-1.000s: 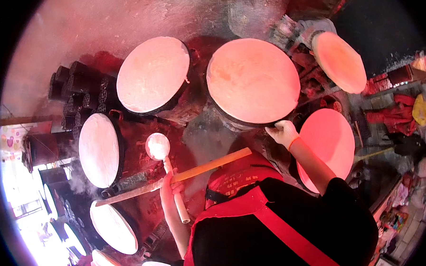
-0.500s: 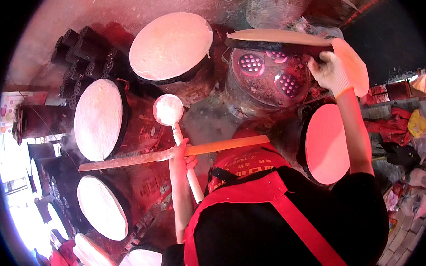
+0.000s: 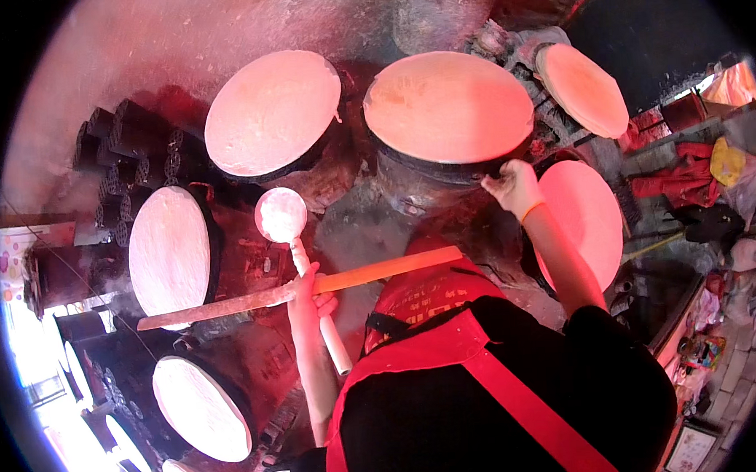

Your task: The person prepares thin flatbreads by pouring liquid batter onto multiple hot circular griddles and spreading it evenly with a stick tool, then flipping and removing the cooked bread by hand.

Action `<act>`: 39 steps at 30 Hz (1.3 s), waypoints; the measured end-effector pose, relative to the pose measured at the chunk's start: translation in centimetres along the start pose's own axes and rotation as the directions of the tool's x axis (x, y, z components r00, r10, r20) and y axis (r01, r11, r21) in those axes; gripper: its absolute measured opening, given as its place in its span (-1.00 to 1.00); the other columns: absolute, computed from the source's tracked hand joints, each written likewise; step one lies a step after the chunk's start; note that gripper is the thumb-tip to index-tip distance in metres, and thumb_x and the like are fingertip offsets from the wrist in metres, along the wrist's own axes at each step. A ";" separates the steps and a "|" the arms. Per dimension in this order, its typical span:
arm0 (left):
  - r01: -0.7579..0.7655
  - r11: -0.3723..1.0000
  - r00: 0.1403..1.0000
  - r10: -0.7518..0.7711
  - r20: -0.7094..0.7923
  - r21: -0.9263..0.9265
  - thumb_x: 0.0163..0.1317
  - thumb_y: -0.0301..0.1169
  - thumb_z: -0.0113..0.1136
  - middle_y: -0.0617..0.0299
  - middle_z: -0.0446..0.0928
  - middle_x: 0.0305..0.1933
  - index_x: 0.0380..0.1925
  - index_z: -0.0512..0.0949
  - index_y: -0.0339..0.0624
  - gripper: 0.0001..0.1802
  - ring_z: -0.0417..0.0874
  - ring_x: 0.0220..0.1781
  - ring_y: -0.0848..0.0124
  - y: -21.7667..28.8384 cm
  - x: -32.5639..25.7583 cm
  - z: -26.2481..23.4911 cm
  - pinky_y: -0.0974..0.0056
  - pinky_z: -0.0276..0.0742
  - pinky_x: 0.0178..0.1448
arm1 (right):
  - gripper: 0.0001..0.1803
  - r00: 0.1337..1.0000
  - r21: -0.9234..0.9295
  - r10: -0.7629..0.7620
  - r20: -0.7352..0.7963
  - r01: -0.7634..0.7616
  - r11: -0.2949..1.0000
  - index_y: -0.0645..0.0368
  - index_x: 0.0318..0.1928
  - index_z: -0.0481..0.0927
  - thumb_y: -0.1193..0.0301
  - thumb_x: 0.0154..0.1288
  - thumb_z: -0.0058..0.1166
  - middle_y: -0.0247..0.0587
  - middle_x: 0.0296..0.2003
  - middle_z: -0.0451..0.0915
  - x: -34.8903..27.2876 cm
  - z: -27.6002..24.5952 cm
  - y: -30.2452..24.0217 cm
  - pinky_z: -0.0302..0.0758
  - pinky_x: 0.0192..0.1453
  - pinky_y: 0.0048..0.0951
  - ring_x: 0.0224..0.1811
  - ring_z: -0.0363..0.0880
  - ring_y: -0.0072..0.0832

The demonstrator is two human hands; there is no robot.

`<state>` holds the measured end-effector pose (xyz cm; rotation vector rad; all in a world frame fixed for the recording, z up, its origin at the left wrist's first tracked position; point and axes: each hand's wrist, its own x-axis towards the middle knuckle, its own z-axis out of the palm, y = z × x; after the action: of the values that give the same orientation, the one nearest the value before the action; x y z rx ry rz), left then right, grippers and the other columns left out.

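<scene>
My left hand (image 3: pixel 307 296) grips two tools at once: a white ladle (image 3: pixel 282 215) with a round bowl full of pale batter, and a long flat wooden stick (image 3: pixel 371 274) that lies crosswise in front of my red apron. My right hand (image 3: pixel 512 186) is closed on the near rim of a round griddle pan (image 3: pixel 448 106) covered by a thin pale crepe. The pan sits level on its dark stove.
Several more round pans with pale crepes ring me: one at upper left (image 3: pixel 271 112), one at left (image 3: pixel 169 252), one at lower left (image 3: pixel 202 408), one at right (image 3: pixel 582 223), one at far upper right (image 3: pixel 582 88). Dark stacked briquettes (image 3: pixel 130 154) stand at the back left.
My right hand had the pan tipped up, showing the glowing stove beneath; now the pan lies flat over the stove again. My left hand with ladle and stick shifted slightly.
</scene>
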<state>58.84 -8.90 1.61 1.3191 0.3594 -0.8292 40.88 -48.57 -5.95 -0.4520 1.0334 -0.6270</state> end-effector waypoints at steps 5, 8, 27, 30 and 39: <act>0.012 1.000 0.993 -0.012 0.120 -0.005 0.29 -0.21 0.08 0.40 0.37 -0.45 0.06 0.46 -0.22 -0.57 0.22 -0.62 0.72 0.5 0.9 0.1 0.60 0.13 -0.61 | -0.86 0.999 0.013 -0.024 -0.037 0.024 1.000 0.22 -0.53 0.25 0.51 0.07 -0.08 -0.12 -0.53 0.22 5.3 -6.8 4.4 0.53 -0.09 0.07 -0.40 0.47 0.06; 0.025 1.000 0.994 -0.026 0.110 0.013 0.29 -0.22 0.08 0.39 0.38 -0.45 0.07 0.45 -0.23 -0.57 0.20 -0.63 0.72 0.6 1.1 1.1 0.61 0.11 -0.62 | -0.84 0.994 -0.142 -0.090 0.058 0.098 0.985 0.21 -0.53 0.25 0.55 0.11 -0.07 -0.15 -0.51 0.20 4.9 -6.6 5.8 0.56 -0.16 -0.06 -0.39 0.49 -0.10; 0.118 0.985 0.992 -0.123 0.030 0.127 0.27 -0.23 0.13 0.38 0.36 -0.45 0.00 0.44 -0.21 -0.62 0.17 -0.65 0.69 1.5 2.4 6.1 0.56 0.06 -0.63 | -0.73 0.957 -0.424 -0.114 -0.265 -0.009 0.905 0.22 -0.15 0.43 0.41 0.12 0.01 -0.15 -0.34 0.49 3.1 -5.0 2.5 0.60 -0.25 -0.32 -0.35 0.54 -0.35; 0.121 0.986 0.981 -0.137 0.139 0.114 0.27 -0.20 0.12 0.39 0.36 -0.45 0.03 0.45 -0.19 -0.59 0.17 -0.65 0.70 1.3 3.4 5.6 0.57 0.06 -0.63 | -0.68 0.949 -0.705 -0.264 -0.171 0.068 0.705 0.27 -0.11 0.53 0.41 0.11 0.01 -0.12 -0.35 0.60 3.9 -6.8 1.1 0.53 -0.20 -0.35 -0.30 0.58 -0.30; 0.163 0.973 0.986 -0.153 0.073 -0.165 0.32 -0.39 0.06 0.45 0.32 -0.53 0.05 0.41 -0.32 -0.65 0.17 -0.69 0.75 2.5 2.5 9.3 0.63 0.07 -0.72 | -0.50 0.948 -0.689 -0.312 -0.061 0.186 0.701 0.31 0.02 0.51 0.12 0.38 -0.21 -0.03 -0.02 0.57 18.8 -2.3 -14.4 0.36 0.16 -0.35 0.04 0.50 -0.30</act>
<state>60.28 -18.48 4.08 1.1142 0.4823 -0.9476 41.96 -71.95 -10.27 -1.2240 1.3788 -0.5161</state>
